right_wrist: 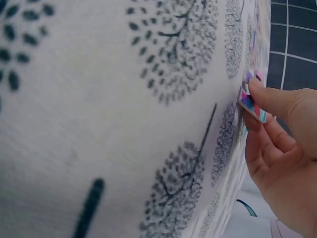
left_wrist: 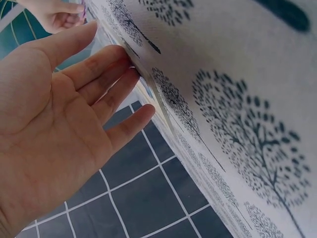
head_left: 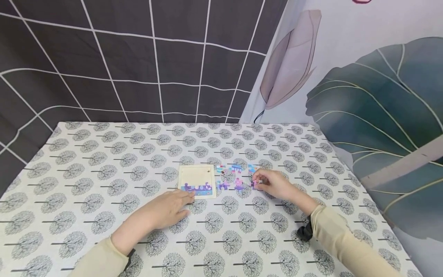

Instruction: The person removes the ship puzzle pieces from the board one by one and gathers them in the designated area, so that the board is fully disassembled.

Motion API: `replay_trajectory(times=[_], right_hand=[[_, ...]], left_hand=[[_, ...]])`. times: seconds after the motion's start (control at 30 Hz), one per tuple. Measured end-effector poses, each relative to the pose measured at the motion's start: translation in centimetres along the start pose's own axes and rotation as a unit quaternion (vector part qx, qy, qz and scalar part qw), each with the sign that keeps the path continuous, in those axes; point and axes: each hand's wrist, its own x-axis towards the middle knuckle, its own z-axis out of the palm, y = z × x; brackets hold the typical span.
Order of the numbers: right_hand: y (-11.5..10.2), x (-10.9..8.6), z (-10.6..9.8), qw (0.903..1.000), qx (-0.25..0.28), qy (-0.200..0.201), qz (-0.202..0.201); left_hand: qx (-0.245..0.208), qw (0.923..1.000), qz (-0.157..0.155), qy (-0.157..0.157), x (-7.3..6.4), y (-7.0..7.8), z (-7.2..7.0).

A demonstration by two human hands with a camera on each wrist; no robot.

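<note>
A square cream puzzle tray [head_left: 195, 171] lies on the table with a strip of joined blue and purple pieces [head_left: 199, 188] along its lower side. My left hand [head_left: 169, 209] rests at the tray's lower left edge, its fingers fairly straight, as the left wrist view also shows. To the right of the tray, my right hand [head_left: 277, 185] pinches a purple jigsaw piece [right_wrist: 251, 105] between thumb and fingers. Nearest to that hand lies a pink and purple jigsaw piece [head_left: 238, 184], with another purple piece [head_left: 223, 186] to its left.
Behind these lie a blue piece [head_left: 236, 168], a multicoloured piece [head_left: 220, 169] and a blue and orange piece [head_left: 252, 168]. A tree-patterned cloth [head_left: 104, 181] covers the table. A dark gridded curtain [head_left: 131, 57] hangs behind it, and a leaf-printed curtain [head_left: 367, 100] at the right.
</note>
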Motion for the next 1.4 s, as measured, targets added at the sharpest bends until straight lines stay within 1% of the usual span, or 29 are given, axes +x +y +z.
replay_trajectory(times=[0.13, 0.23, 0.33, 0.4, 0.53, 0.6, 0.67, 0.7, 0.8, 0.9, 0.97, 1.1, 1.2, 1.3, 1.4], right_hand=[[0.2, 0.0, 0.2, 1.0000, 0.000, 0.004, 0.005], [0.4, 0.0, 0.1, 0.9999, 0.005, 0.002, 0.013], [0.5, 0.0, 0.1, 0.9995, 0.012, -0.004, 0.028], [0.6, 0.0, 0.2, 0.9992, 0.018, -0.010, 0.034], [0.5, 0.0, 0.4, 0.9989, 0.026, -0.015, 0.037], [0.5, 0.0, 0.4, 0.9993, 0.020, -0.013, 0.030], [0.4, 0.1, 0.3, 0.9997, 0.010, -0.012, 0.018], [0.3, 0.2, 0.2, 0.9999, 0.002, -0.010, 0.009], [0.1, 0.6, 0.0, 0.9997, -0.008, 0.012, -0.020], [-0.2, 0.8, -0.2, 0.9984, 0.004, 0.043, -0.035], [-0.5, 1.1, -0.2, 0.9977, 0.017, 0.053, -0.039], [-1.2, 1.8, -0.1, 0.9980, 0.021, 0.038, -0.046], [-1.8, 2.5, -0.1, 0.9981, 0.027, 0.031, -0.047], [-2.6, 3.3, -0.1, 0.9983, 0.038, 0.026, -0.034], [-3.5, 4.3, 0.1, 0.9983, 0.047, 0.013, -0.033]], left_hand=[[0.010, 0.9998, 0.007, 0.015, 0.0, 0.1, 0.1], [0.021, 0.9990, 0.014, 0.037, 0.1, 0.2, 0.2], [0.046, 0.9970, 0.020, 0.060, 0.4, 0.4, 0.4], [0.071, 0.9951, 0.019, 0.066, 0.5, 0.7, 0.6], [0.125, 0.9901, 0.007, 0.064, 0.5, 1.5, 0.9], [0.146, 0.9871, 0.008, 0.065, 0.4, 1.8, 1.1], [0.163, 0.9839, 0.016, 0.070, 0.3, 1.9, 1.3], [0.166, 0.9832, 0.018, 0.073, 0.2, 2.0, 1.4], [0.157, 0.9844, 0.016, 0.077, 0.0, 2.0, 1.6], [0.134, 0.9883, 0.005, 0.071, -0.2, 2.0, 1.6], [0.122, 0.9905, 0.000, 0.064, -0.2, 1.9, 1.7], [0.097, 0.9941, -0.004, 0.049, -0.2, 1.8, 1.6], [0.086, 0.9955, -0.009, 0.039, -0.2, 1.6, 1.6], [0.093, 0.9951, -0.010, 0.032, -0.1, 1.4, 1.5], [0.104, 0.9941, -0.005, 0.029, -0.2, 1.4, 1.2]])
